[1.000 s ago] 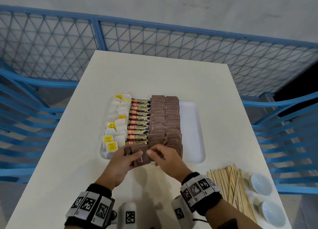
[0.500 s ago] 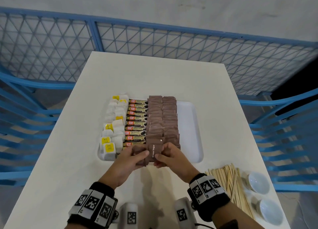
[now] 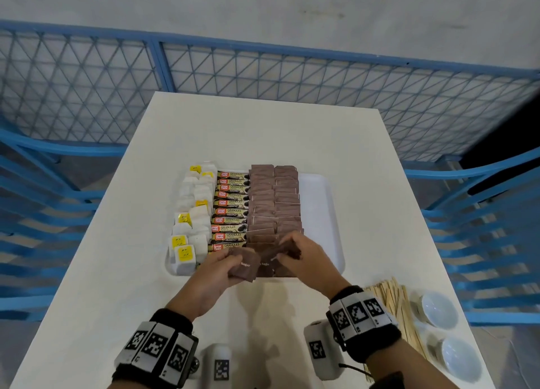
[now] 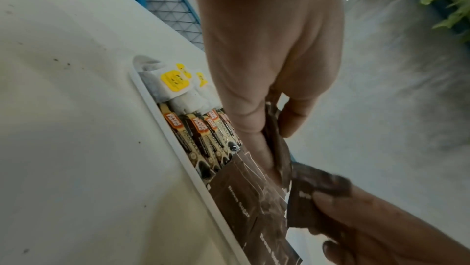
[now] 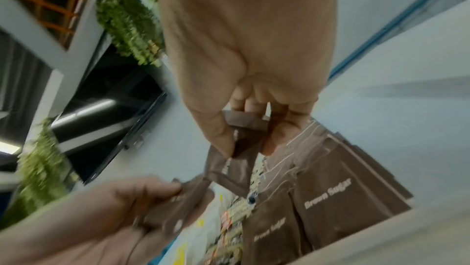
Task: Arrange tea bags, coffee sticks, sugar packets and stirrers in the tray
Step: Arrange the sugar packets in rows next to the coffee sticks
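A white tray (image 3: 321, 213) holds tea bags (image 3: 193, 213) on its left, then a column of coffee sticks (image 3: 230, 210), then two columns of brown sugar packets (image 3: 274, 201). Over the tray's near edge my left hand (image 3: 233, 261) pinches a brown sugar packet (image 3: 247, 267), seen edge-on in the left wrist view (image 4: 277, 148). Just to its right, my right hand (image 3: 285, 251) pinches another brown sugar packet (image 5: 245, 134) between thumb and fingers. Wooden stirrers (image 3: 394, 307) lie in a loose pile on the table, right of my right wrist.
Two small white bowls (image 3: 438, 309) (image 3: 460, 359) stand at the table's near right corner beside the stirrers. The right strip of the tray is bare. A blue mesh railing (image 3: 263, 76) runs behind the white table (image 3: 263, 131), with blue chairs on both sides.
Half a second ago both hands held the packets together in one bunch. Now the hands have drawn apart, each with a brown packet, the right one moving right over the tray.
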Available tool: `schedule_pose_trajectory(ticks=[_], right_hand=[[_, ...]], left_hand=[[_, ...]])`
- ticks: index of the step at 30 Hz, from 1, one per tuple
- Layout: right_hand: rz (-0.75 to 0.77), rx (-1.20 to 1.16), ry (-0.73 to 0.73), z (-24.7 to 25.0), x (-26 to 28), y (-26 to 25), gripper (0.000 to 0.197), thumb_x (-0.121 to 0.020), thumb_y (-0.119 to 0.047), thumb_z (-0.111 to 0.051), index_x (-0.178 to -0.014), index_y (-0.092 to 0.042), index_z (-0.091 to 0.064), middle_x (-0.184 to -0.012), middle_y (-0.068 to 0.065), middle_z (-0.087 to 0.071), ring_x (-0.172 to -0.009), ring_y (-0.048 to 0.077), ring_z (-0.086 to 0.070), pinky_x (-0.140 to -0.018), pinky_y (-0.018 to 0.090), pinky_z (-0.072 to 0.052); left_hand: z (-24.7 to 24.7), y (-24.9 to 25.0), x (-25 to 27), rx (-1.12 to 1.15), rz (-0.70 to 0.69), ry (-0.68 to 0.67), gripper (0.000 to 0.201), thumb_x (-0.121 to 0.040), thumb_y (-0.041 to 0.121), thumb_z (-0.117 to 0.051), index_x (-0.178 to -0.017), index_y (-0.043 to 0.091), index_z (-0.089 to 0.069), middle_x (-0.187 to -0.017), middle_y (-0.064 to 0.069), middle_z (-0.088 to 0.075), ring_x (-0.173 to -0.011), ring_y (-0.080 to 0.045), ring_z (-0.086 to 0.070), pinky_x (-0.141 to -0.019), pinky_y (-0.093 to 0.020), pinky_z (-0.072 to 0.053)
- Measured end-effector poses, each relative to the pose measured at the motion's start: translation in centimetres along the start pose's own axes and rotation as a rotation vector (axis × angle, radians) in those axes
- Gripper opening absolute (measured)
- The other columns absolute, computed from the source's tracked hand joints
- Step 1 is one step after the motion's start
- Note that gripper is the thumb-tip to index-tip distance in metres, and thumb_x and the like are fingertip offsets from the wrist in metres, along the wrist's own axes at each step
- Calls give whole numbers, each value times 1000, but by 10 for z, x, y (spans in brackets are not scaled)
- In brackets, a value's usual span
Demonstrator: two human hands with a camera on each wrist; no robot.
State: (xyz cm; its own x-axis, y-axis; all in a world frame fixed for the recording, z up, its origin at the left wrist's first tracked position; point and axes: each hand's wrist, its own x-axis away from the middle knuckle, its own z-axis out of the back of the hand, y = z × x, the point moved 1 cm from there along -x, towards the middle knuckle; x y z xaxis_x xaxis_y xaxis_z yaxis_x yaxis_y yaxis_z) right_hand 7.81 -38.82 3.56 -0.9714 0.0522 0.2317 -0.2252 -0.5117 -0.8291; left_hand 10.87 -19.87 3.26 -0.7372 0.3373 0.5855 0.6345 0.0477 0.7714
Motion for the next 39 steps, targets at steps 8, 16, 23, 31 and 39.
schedule_pose_trajectory(ticks=[8,16,23,31,39], right_hand=[[-114,-109,63,22,-1,37,27,-82,-4,-66,-80,-26,-52,-83,-8,-61,-74,11,-55,-73,21,-46],[-50,177,-27,10,-3,41,19,-81,-10,-68,-96,-16,-60,-91,-7,-57,-78,4,-49,-66,1,-38],[95,393,57,3,-2,50,31,-77,-19,-72,-103,-13,-58,-100,0,-50,-95,16,-45,-84,19,-37],[192,544,64,-3,0,51,36,-77,-27,-70,-109,-17,-56,-110,1,-52,-102,21,-44,-91,30,-37],[213,608,30,-5,2,53,45,-73,-35,-72,-113,-18,-56,-112,3,-53,-103,24,-46,-90,36,-37]], left_hand=[[10,-10,-13,-210,-191,176,20,-81,-8,-63,-86,11,-71,-73,3,-74,-73,-12,-68,-67,-17,-54],[-7,-15,-29,-694,-368,83,31,-74,1,-74,-71,30,-61,-72,8,-68,-66,-4,-61,-67,-18,-46],[-13,-17,-36,-1124,-495,120,18,-80,13,-69,-87,19,-54,-87,4,-54,-84,-17,-54,-67,-19,-34],[-17,-21,-39,-1406,-567,79,45,-82,30,-66,-124,21,-52,-120,3,-49,-115,-17,-45,-97,-28,-30],[-16,-23,-42,-1472,-536,13,43,-82,37,-64,-122,23,-56,-119,4,-48,-114,-16,-43,-94,-31,-27]])
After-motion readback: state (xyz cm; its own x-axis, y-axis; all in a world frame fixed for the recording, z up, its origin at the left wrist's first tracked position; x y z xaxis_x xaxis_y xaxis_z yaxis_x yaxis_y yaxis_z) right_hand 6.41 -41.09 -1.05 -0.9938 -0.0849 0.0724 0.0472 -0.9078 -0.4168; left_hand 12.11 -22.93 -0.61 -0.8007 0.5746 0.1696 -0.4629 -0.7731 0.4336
